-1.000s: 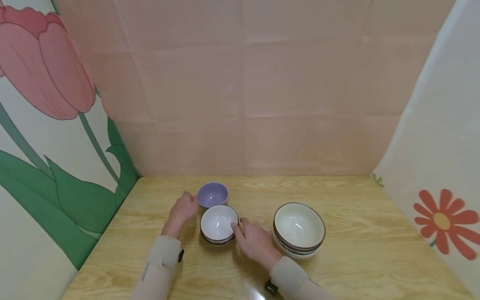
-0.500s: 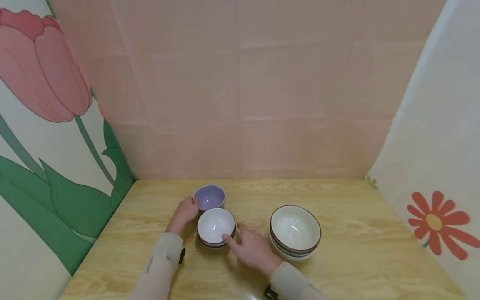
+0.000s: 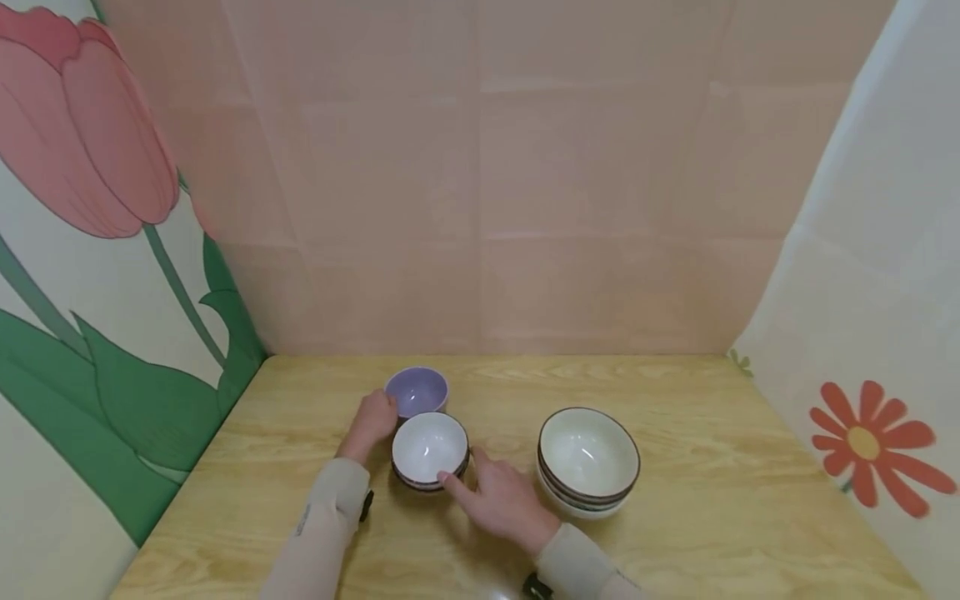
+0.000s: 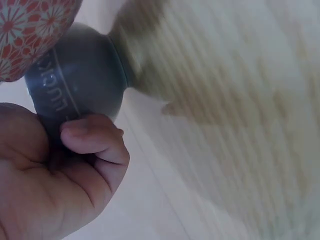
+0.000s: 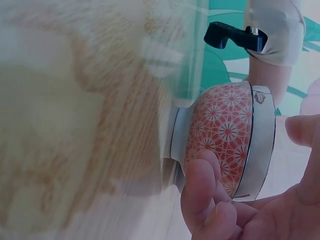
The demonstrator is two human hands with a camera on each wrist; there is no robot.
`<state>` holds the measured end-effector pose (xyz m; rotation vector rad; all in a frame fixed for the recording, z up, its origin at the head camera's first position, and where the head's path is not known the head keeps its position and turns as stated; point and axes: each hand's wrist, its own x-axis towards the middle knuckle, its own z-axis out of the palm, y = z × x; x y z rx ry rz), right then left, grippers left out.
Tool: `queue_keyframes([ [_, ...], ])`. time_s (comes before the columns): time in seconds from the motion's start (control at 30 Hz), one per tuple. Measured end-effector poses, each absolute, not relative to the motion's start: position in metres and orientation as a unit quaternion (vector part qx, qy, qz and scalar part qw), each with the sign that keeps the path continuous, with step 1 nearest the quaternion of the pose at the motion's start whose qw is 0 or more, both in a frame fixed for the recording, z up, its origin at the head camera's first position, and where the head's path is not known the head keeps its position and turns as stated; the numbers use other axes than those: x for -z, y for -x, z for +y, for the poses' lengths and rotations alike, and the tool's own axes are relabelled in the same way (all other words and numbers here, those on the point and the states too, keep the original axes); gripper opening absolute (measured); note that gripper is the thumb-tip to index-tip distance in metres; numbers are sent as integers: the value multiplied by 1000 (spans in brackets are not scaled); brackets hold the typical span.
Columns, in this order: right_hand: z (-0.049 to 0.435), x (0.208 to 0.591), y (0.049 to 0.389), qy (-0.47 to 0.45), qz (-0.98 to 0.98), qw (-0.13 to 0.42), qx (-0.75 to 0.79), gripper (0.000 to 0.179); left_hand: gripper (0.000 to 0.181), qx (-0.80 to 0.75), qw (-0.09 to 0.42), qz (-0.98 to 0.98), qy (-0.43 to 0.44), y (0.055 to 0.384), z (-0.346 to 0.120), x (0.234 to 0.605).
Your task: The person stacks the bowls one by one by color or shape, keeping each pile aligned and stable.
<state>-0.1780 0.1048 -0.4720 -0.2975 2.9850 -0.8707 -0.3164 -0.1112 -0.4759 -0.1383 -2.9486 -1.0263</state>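
In the head view, my left hand (image 3: 372, 423) grips the left side of a purple bowl (image 3: 417, 390). The left wrist view shows thumb and curled finger at that bowl's rim, and pale lettering on its dark-looking outside (image 4: 80, 75). Just in front of it stands a small stack of white-lined bowls (image 3: 430, 446) with dark rims. My right hand (image 3: 504, 502) holds this stack from the right front, thumb over the near rim and fingers curled against the side. Seen from the right wrist, the stack's outside has a red flower pattern (image 5: 225, 120) beneath a white band.
A stack of larger cream bowls (image 3: 588, 454) with brown rims stands to the right of my right hand. All the bowls are on a wood-grain table (image 3: 705, 467). A pink backdrop (image 3: 480, 208) rises at the table's back edge, with flower-printed panels on both sides.
My left fingers have moved from beside the purple bowl onto its rim. My right thumb has shifted from the small stack's right rim to its near rim. The view has turned slightly.
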Motion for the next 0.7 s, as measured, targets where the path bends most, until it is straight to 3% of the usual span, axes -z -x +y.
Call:
queue_keyframes([
  [0.7,104,472,180,82,956,4,283,95,32,348,70,-935,-10,305,-119,469],
])
